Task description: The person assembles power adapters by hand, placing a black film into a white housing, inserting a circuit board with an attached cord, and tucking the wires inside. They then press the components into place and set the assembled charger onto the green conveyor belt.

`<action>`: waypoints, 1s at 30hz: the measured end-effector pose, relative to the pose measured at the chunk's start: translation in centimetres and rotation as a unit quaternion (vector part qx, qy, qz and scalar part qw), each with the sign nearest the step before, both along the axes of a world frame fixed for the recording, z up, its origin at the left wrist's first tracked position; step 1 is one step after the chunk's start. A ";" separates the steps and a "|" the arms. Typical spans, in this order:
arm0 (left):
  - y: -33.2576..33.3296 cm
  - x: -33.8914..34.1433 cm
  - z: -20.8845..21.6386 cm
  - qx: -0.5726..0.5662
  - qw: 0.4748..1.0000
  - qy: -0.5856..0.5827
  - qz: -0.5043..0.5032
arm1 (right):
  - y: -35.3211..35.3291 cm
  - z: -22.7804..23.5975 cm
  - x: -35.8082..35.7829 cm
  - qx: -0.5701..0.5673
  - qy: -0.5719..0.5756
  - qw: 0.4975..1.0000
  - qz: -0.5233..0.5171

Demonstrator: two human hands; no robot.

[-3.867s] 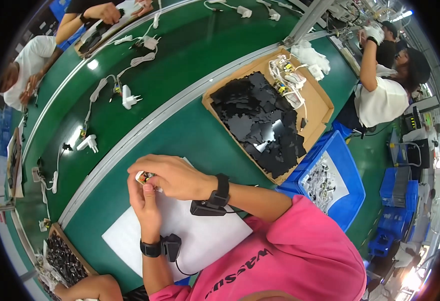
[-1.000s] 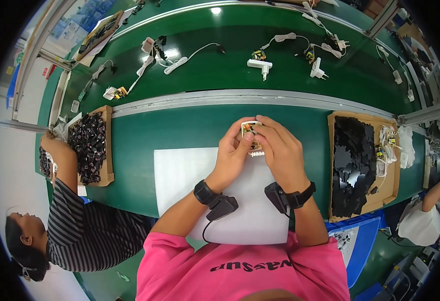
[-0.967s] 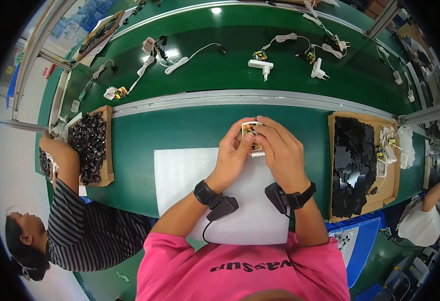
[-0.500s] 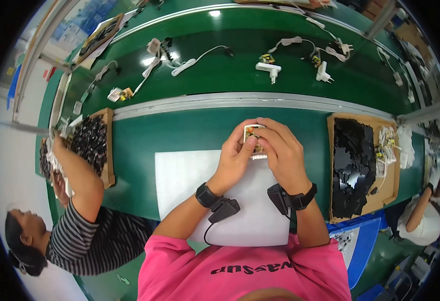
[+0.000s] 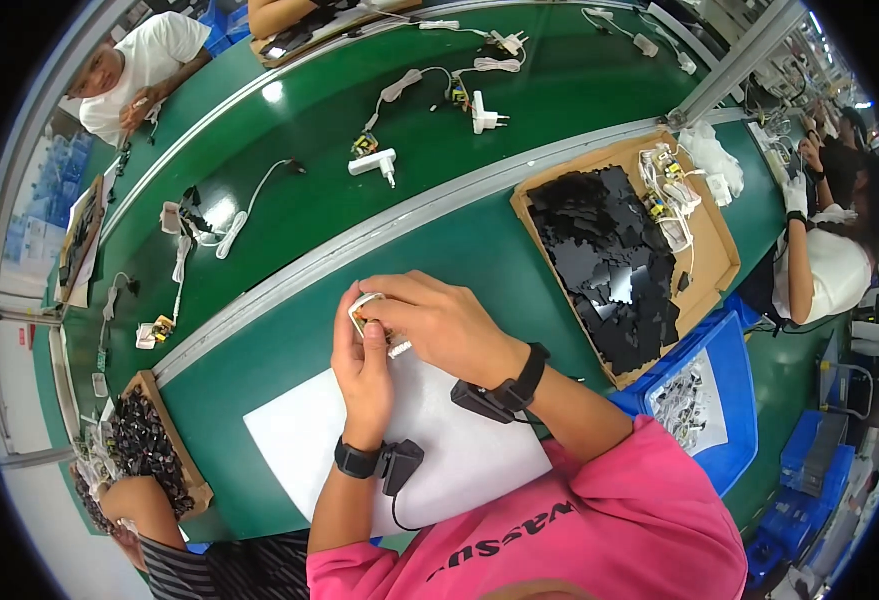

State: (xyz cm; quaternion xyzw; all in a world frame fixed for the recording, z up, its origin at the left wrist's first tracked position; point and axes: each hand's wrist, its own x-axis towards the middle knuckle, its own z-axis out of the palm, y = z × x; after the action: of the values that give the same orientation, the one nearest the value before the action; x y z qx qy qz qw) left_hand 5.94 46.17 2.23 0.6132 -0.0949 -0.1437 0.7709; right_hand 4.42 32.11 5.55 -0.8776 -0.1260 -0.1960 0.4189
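Note:
In front of me, over the far edge of a white foam sheet [image 5: 429, 450], both hands close round a small white plastic adapter casing [image 5: 357, 306]. Electronic parts show inside it, one of them orange. My left hand [image 5: 359, 375] grips the casing from the left, its thumb pressed against the inner parts. From the right, my right hand [image 5: 451, 325] lays its fingers over the casing, hiding much of it. A white ribbed end of the piece shows below the right fingers.
A cardboard tray [image 5: 714, 235] with black sheet pieces [image 5: 604, 250] and corded circuit boards stands to the right. Behind it sits a plastic bag [image 5: 707, 155]; nearer is a blue bin [image 5: 734, 400]. Adapters [image 5: 374, 167] lie beyond the metal rail [image 5: 359, 235]. Co-workers sit around.
The view has swung to the right, so the bench appears tilted and more of the right side shows. Both hands still hold the casing.

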 end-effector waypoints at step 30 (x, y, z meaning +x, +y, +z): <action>1.2 0.6 0.1 -0.073 0.997 0.007 0.014 | 1.1 0.3 1.4 0.011 0.019 0.998 0.061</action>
State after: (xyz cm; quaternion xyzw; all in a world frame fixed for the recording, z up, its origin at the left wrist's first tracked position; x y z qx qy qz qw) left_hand 6.54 47.41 2.32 0.5558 -0.0906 -0.1301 0.8160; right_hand 5.78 33.16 5.86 -0.8670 -0.1689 -0.1553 0.4423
